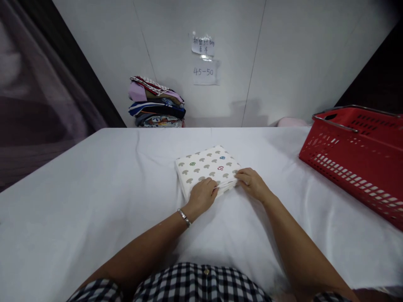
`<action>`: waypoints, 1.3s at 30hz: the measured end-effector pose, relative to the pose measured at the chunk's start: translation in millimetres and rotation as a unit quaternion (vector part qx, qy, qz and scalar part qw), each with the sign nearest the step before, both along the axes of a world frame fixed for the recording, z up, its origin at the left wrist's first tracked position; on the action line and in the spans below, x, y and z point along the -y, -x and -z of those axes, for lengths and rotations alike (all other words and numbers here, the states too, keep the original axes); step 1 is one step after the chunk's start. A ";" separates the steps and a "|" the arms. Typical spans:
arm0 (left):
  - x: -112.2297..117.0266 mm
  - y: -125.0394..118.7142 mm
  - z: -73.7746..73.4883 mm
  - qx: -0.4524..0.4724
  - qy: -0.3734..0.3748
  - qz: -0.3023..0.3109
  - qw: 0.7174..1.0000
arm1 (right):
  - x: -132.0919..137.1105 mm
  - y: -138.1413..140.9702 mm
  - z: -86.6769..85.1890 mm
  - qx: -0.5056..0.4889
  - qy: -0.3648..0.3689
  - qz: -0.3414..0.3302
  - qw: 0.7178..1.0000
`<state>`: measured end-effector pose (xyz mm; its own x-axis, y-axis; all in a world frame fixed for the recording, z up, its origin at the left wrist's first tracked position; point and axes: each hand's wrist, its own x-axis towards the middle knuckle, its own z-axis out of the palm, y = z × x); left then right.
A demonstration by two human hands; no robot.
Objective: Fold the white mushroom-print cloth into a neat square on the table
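A folded white cloth (208, 164) printed with grey mushrooms, plus a few green, blue and red ones, lies as a flat, layered rectangle on the white-covered table. Along its near edge, my left hand (203, 195) has its fingers curled over the top layer, thumb at the side. My right hand (252, 183) pinches the near right corner between thumb and fingers. Several fold layers show between the two hands. The undersides of the layers are hidden.
A red plastic basket (355, 155) with metal handles stands at the right. Behind the table's far edge rises a stack of folded fabrics (157, 105) against the white wall, where paper signs (206, 72) are taped. A dark curtain (40, 84) hangs at left.
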<state>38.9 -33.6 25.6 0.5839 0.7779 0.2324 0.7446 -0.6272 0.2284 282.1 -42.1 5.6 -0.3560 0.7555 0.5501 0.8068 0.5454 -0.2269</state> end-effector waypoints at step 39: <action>33.2 69.9 17.9 -0.013 -0.057 0.023 0.998 | -0.9 -1.2 18.3 -0.300 0.172 0.156 0.925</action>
